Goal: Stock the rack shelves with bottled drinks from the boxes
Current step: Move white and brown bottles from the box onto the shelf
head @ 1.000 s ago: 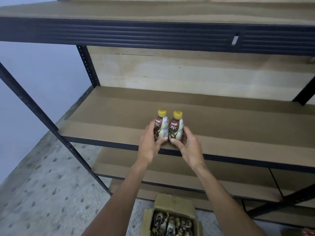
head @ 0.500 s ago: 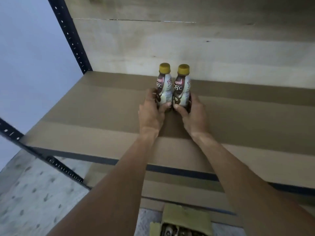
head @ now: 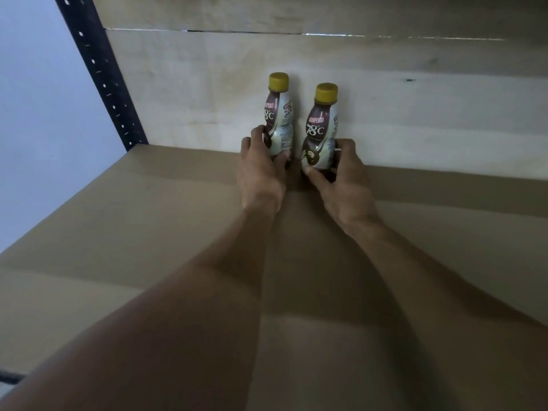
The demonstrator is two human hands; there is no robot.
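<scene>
Leftmost, a black rack post (head: 100, 72) is shown. The left bottle (head: 280, 123), label partly read "8°C", is clamped low in the grip of the outstretched left hand (head: 261, 179). The right bottle (head: 320, 134), marked "KOPIKO 78°C", is clamped likewise by the right hand (head: 347, 188). Both are held upright at the back of the shelf (head: 148, 232).

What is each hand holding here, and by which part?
Left hand grips the left yellow-capped brown-and-white plastic bottle around its lower body; right hand grips the right yellow-capped bottle likewise.
</scene>
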